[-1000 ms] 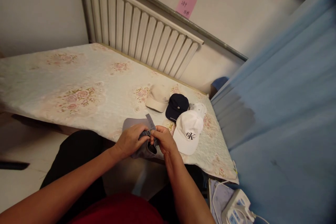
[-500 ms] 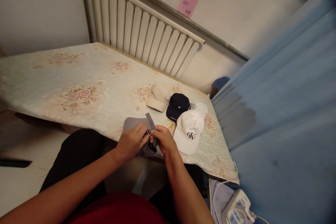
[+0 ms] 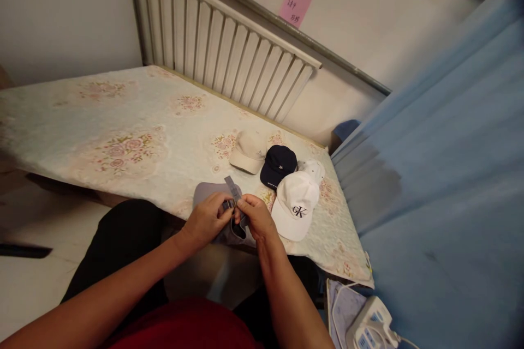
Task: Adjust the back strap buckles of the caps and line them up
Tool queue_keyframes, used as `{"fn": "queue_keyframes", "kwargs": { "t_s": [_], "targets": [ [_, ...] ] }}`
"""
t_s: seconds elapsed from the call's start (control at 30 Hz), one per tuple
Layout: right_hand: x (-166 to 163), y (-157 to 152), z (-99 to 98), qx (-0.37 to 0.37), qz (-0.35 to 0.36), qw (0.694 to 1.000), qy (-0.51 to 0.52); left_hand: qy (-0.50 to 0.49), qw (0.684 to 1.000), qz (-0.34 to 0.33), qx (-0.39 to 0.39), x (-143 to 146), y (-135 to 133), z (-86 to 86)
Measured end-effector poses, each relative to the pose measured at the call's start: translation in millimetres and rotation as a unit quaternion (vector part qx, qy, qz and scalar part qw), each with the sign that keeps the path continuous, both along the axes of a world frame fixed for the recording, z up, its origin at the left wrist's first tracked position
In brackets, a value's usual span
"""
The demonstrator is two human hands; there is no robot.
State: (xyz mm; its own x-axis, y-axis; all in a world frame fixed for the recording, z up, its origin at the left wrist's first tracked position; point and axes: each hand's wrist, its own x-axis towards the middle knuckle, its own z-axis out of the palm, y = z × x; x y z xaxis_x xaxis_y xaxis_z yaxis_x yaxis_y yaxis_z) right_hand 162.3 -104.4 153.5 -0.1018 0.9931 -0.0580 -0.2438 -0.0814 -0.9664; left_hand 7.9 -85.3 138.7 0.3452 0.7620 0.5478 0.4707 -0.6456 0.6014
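Observation:
A grey baseball cap [image 3: 205, 191] lies at the near edge of the bed, its brim to the left and its back opening towards me. My left hand [image 3: 209, 218] is closed on the cap's strap beside a metal buckle [image 3: 228, 204]. Just right of the buckle, my right hand [image 3: 254, 215] pinches the strap [image 3: 233, 188], whose free end points up and away from me. My fingers hide part of the buckle and strap. To the right sit a white cap [image 3: 297, 204] with black letters, a navy cap [image 3: 279, 165] and a beige cap [image 3: 248, 151].
A further whitish cap [image 3: 313, 169] is partly hidden behind the white one. Floral cloth [image 3: 164, 136] covers the bed, with a radiator [image 3: 221, 38] behind. A blue curtain [image 3: 434, 174] hangs at right. A white power strip [image 3: 370, 322] with cables stands lower right.
My hands stay at the grey cap's strap. The buckle shows more between my fingers, and the strap's free end has tipped slightly left. The view has shifted a little.

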Motion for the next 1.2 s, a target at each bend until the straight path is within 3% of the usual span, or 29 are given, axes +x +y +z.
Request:
{"fn": "queue_keyframes", "kwargs": {
  "t_s": [0.2,0.43,0.73,1.2],
  "targets": [
    [8,3,6.7,-0.004,-0.013,0.999,-0.035,-0.096,0.985,-0.015,-0.143,-8,4,1.6],
    [10,4,22.0,0.057,-0.027,0.996,-0.062,-0.183,0.942,-0.060,-0.275,-15,4,4.3],
    [14,11,5.9,-0.003,0.021,1.000,-0.007,-0.247,0.905,-0.104,-0.330,-20,-1,14.9],
    [15,13,-14.4,-0.056,0.113,0.992,0.028,-0.273,0.893,-0.132,-0.333,-20,2,4.1]
  ]
}}
